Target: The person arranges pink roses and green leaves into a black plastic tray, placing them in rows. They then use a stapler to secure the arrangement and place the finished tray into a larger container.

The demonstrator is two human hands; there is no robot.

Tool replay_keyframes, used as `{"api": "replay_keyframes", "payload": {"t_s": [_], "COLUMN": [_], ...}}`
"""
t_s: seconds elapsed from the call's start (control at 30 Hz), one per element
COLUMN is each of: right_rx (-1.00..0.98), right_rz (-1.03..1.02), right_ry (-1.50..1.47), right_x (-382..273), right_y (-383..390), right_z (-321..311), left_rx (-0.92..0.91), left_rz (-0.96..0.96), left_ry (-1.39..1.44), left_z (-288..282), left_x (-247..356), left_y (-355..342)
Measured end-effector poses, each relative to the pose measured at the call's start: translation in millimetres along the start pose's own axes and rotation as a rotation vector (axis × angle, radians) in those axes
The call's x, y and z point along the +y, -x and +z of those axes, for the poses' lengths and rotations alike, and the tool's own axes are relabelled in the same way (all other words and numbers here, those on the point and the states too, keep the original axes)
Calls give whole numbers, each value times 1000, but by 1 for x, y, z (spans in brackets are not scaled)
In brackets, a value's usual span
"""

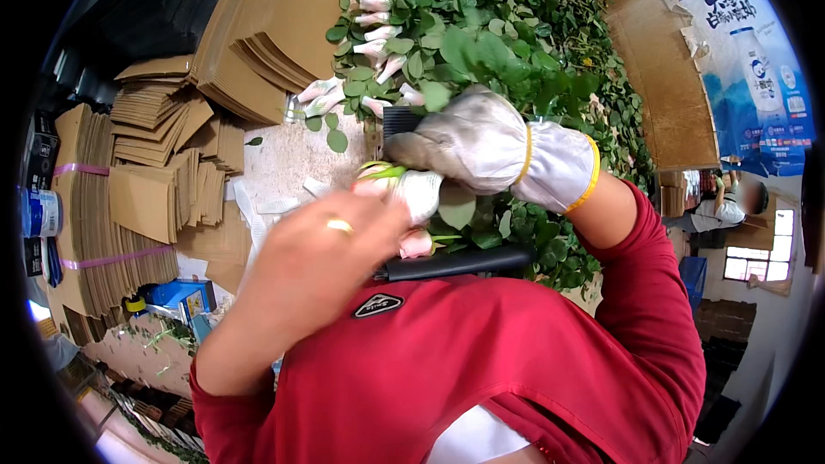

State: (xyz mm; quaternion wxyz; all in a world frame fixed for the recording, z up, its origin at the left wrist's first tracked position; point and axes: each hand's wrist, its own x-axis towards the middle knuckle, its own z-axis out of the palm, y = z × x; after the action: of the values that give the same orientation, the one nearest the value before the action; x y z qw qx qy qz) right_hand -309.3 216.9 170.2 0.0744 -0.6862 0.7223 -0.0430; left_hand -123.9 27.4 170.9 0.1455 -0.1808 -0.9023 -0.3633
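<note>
We have our right hand (477, 142), in a soiled white glove with a yellow cuff, curled shut over a rose stem (387, 172) at the near edge of the leafy rose pile (507, 34). Our bare left hand (331, 241), one gold ring (339, 225) on it, pinches a white-sleeved bud (417, 193) just beside the glove. One pink bud (416, 244) lies under them, touching a black bar (455, 263). About ten sleeved buds (375, 4) line the pile's left edge. Left of it we see a bare strip of surface (288, 159), then cardboard stacks (137, 180) crowding in; open room is narrow.
</note>
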Motion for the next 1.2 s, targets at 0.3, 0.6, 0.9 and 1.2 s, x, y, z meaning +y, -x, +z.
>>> {"api": "replay_keyframes", "payload": {"t_s": [0.3,0.6,0.9,1.2], "right_rx": [649,-15,78,-62], "right_rz": [398,319,432,522], "right_ry": [-29,121,-78,-471], "right_x": [10,-27,-5,1], "right_y": [74,66,77,89], "right_z": [-116,1,145,99], "left_rx": [-282,-100,-56,-75], "left_rz": [-348,-248,-280,-98], "left_ry": [160,371,398,380], "left_z": [45,180,195,184], "left_x": [-43,-80,-86,-100], "left_y": [15,24,44,22]}}
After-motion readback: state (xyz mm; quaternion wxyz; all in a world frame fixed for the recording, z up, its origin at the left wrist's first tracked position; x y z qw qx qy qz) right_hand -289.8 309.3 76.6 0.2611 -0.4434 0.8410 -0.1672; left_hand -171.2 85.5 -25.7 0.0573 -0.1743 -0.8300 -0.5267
